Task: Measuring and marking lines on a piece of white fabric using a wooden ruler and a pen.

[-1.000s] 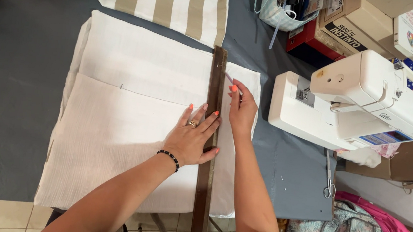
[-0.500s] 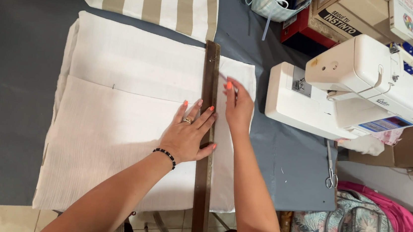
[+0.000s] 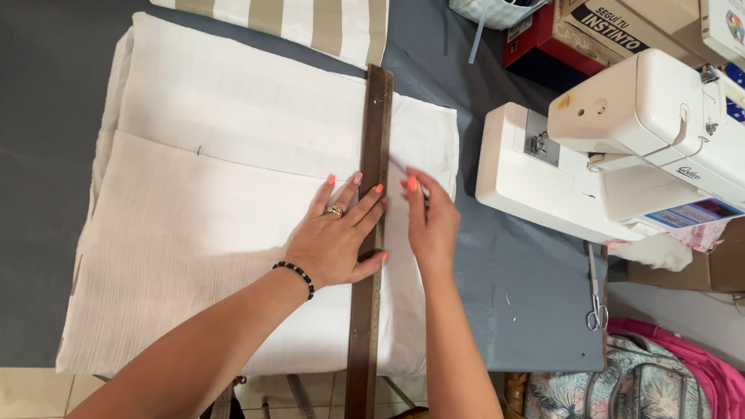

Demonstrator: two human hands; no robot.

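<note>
A: While your left hand [image 3: 334,242] lies flat with fingers spread, where is the ruler [image 3: 368,263]?

B: Pinned under that palm on the cream fabric [image 3: 210,222], running from 12 to 6 o'clock past the table [image 3: 17,160] edge.

A: State your right hand [image 3: 430,219].

B: At 3 o'clock of the ruler, grip narrowed on a slim marking tool, barely visible.

A: Progress?

B: Fabric laid out, ruler aligned. No drawn line is discernible; scissors [image 3: 596,305] lie unused beside the sewing machine [image 3: 629,151], so cutting appears outstanding.
</note>
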